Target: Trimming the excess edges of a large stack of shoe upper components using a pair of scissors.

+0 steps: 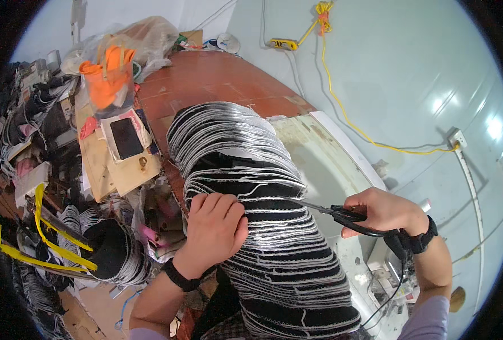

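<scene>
A long row of black fabric pieces with white stitched edges (291, 272) leans in overlapping layers across the middle, running from my lap to the far end. My left hand (214, 226) rests on the left side of the row, fingers curled over the edges of the pieces. In my right hand (379, 209) is a pair of black-handled scissors (351, 216). Their metal blades reach left over the row, with the tips among the white edges near a loose white thread (254, 191). Whether the blades touch that thread I cannot tell.
At left, a phone (126, 137) lies on papers and cardboard beside a clear bag of orange cloth (108, 76). More bundled pieces (118, 249) with yellow straps (47, 226) sit lower left. A yellow cable (342, 107) runs along the right wall to a socket (457, 137).
</scene>
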Motion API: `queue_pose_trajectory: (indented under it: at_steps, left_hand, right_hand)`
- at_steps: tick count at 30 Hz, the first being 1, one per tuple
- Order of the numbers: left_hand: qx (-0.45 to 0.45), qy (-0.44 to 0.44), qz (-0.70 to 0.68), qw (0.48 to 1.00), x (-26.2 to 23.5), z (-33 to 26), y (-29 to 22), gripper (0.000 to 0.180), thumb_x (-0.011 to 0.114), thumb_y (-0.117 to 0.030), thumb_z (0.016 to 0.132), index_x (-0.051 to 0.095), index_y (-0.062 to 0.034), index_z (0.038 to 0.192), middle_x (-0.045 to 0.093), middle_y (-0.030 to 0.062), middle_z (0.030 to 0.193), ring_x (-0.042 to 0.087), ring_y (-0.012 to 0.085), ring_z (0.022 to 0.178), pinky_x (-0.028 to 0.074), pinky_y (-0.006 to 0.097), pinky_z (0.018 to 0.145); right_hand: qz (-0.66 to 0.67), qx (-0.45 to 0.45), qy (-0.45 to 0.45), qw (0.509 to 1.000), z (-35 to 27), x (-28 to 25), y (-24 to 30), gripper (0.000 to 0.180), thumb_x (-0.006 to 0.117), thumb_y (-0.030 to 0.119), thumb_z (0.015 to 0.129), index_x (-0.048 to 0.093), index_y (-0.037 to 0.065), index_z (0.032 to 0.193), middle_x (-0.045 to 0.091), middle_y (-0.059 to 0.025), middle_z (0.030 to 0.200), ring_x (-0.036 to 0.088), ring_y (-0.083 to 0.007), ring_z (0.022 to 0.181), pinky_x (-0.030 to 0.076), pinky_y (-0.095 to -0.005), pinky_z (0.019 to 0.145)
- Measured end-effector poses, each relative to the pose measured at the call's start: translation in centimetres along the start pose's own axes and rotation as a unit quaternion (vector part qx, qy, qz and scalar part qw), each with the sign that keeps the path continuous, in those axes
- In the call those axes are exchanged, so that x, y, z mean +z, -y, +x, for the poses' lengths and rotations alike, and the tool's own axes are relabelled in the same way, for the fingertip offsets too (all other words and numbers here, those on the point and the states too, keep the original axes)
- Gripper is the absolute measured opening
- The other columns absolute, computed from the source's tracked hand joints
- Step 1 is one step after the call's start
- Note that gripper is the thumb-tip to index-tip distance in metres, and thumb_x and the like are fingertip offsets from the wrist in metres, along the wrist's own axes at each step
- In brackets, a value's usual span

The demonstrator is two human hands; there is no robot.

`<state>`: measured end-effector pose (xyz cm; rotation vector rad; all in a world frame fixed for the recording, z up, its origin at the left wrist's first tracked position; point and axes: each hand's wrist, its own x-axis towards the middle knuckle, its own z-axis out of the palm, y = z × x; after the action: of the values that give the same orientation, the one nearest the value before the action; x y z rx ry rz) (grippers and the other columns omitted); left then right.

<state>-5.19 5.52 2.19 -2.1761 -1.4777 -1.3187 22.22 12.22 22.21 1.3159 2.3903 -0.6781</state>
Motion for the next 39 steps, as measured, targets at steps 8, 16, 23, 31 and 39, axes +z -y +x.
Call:
queue_pose_trajectory:
  at_steps: [8, 16, 23, 31, 39]
  left_hand:
    - [-0.029, 0.032, -0.005, 0.999, 0.2, 1.7, 0.5, 0.027, 0.067, -0.025, 0.073, 0.059, -0.0042, 0.088, 0.052, 0.0113, 0.086, 0.051, 0.0299, 0.081, 0.038, 0.042, 0.075]
    - [-0.016, -0.025, -0.016, 0.999, 0.1, 1.1, 0.1, 0.027, 0.068, -0.025, 0.071, 0.060, -0.0036, 0.087, 0.055, 0.0153, 0.111, 0.052, 0.0333, 0.097, 0.037, 0.046, 0.085]
    - [-0.010, -0.024, -0.017, 1.000, 0.4, 0.6, 0.5, 0.026, 0.067, -0.023, 0.072, 0.061, -0.0044, 0.089, 0.059, 0.0116, 0.102, 0.053, 0.0316, 0.095, 0.038, 0.043, 0.084]
    - [-0.029, -0.030, -0.051, 0.998, -0.1, 1.3, 0.4, 0.038, 0.067, -0.024, 0.076, 0.062, -0.0039, 0.108, 0.055, 0.0072, 0.080, 0.053, 0.0265, 0.077, 0.038, 0.040, 0.077]
    - [-0.041, 0.007, -0.026, 0.999, 0.2, 1.5, 0.6, 0.036, 0.069, -0.029, 0.079, 0.064, -0.0066, 0.107, 0.056, 0.0079, 0.080, 0.053, 0.0268, 0.077, 0.038, 0.040, 0.074]
  right_hand:
    - [0.043, 0.041, 0.087, 0.994, 1.2, -0.8, -0.5, 0.070, 0.061, 0.069, 0.085, 0.063, -0.001, 0.086, 0.055, -0.0041, 0.068, 0.049, -0.0155, 0.064, 0.041, -0.0311, 0.058]
    - [0.062, 0.088, 0.196, 0.975, 10.5, 1.2, 0.5, 0.079, 0.047, 0.081, 0.084, 0.061, 0.004, 0.081, 0.050, 0.0014, 0.056, 0.050, -0.0101, 0.050, 0.040, -0.0269, 0.048]
    - [-0.046, 0.065, 0.119, 0.990, 4.1, -2.1, 0.4, 0.063, 0.068, 0.061, 0.084, 0.068, -0.001, 0.087, 0.056, -0.0067, 0.061, 0.051, -0.0152, 0.059, 0.042, -0.0335, 0.055]
    - [0.062, 0.076, 0.214, 0.972, 9.4, 0.3, 0.0, 0.073, 0.047, 0.080, 0.085, 0.055, 0.008, 0.073, 0.046, 0.0037, 0.054, 0.045, -0.0089, 0.049, 0.037, -0.0261, 0.048]
    - [-0.063, 0.039, 0.068, 0.995, 5.3, -0.5, 0.0, 0.084, 0.055, 0.079, 0.082, 0.065, -0.004, 0.077, 0.049, -0.0058, 0.059, 0.048, -0.0198, 0.059, 0.041, -0.0382, 0.056]
